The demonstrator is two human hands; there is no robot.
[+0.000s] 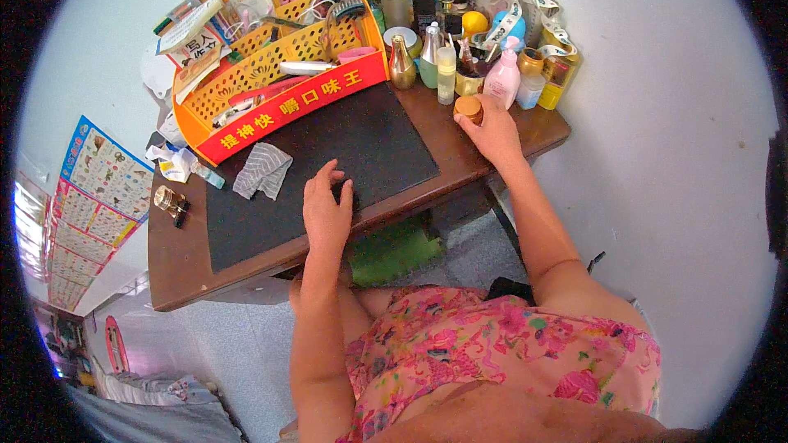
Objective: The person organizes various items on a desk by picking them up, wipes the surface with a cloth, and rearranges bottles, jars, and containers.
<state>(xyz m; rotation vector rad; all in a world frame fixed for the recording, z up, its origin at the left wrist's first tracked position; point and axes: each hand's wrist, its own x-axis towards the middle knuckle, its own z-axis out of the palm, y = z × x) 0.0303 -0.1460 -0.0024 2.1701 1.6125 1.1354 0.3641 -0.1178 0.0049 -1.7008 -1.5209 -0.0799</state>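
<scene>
My right hand grips a small round jar with an orange-gold lid at the right side of the desk. Just behind it stands a pink pump bottle, with a slim clear bottle to its left. Over the front part of the black desk mat hovers my left hand, its fingers loosely curved and apart, holding nothing. A crumpled grey striped cloth lies on the mat to the left of that hand.
A yellow-and-red tiered organizer full of small items stands at the back of the brown desk. Several bottles, including a gold one, crowd the back right. A gold-capped jar sits by the left edge, near crumpled tissue packaging.
</scene>
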